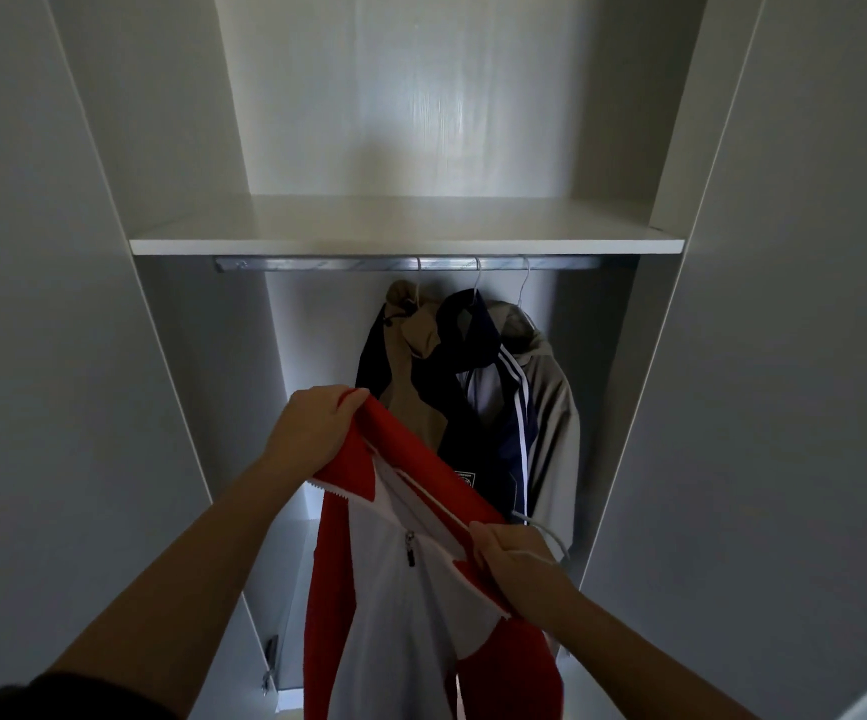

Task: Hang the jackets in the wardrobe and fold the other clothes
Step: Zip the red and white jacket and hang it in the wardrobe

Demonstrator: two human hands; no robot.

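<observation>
Wardrobe (187, 356) stands open. Left hand (311, 428) grasps one end of the red collar (421, 459) of a red-and-white zip jacket (405, 615); right hand (514, 558) pinches the other end, and the body hangs down in front of the opening, below the rail (343, 263). White hanger (545, 532) shows just behind the right hand; hold unclear. On the rail, under the shelf (405, 236), hang a beige-and-navy jacket (415, 402), a navy striped jacket (478, 418) and a grey jacket (550, 407), touching.
</observation>
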